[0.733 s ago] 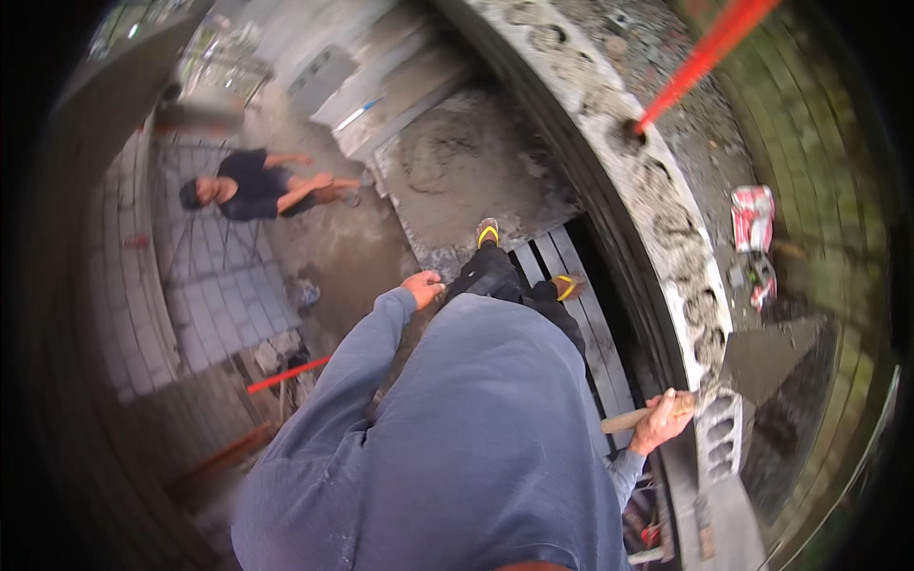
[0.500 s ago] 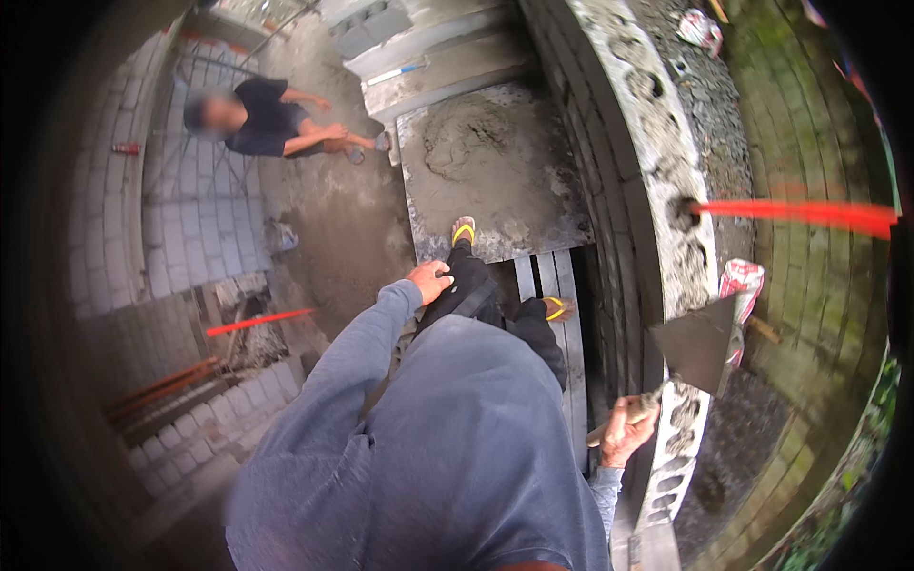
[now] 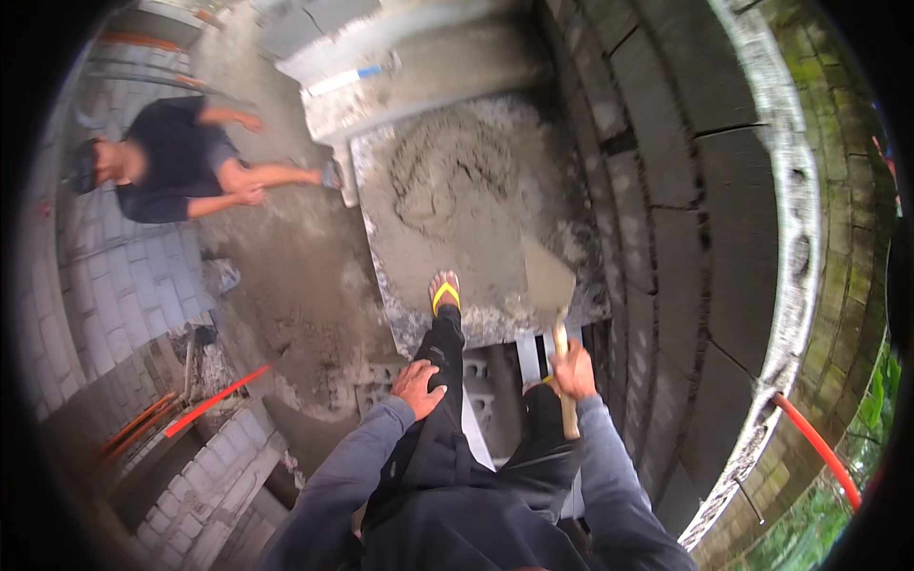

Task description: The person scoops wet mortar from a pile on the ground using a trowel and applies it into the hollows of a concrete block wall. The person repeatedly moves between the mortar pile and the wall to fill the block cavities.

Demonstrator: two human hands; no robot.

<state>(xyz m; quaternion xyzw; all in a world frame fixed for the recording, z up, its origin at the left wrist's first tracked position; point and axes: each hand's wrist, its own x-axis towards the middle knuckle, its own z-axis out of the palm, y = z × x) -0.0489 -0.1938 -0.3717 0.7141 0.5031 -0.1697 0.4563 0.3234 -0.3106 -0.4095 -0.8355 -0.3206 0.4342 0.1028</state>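
Grey block walling curves around you on the right of your hands, its top course (image 3: 795, 238) pale with mortar and the outer face green with moss, while an orange-red pipe (image 3: 819, 447) runs down beyond it, well apart from your right hand. Ahead of both hands lies a flat mortar board (image 3: 581, 214), its surface smeared grey and carrying a mound of wet mortar (image 3: 447, 176) on the far side from you. Your right hand (image 3: 574, 371) is clenched around the wooden handle of a trowel (image 3: 547, 276); the blade rests on the board's near edge, just ahead of that hand. Your left hand (image 3: 417, 385) lies flat and released on your left thigh, fingers spread on the dark trouser cloth. Ahead of the left hand, your foot in a yellow-strapped sandal (image 3: 444, 290) stands on the board's near edge, just beside the trowel blade. Far to the left of your left hand, at a lower level, another person (image 3: 176, 167) in a dark shirt crouches on the dusty cement floor (image 3: 286, 257), beside a paved stretch of grey blocks (image 3: 124, 285). An orange rod (image 3: 214, 400) lies near those blocks.
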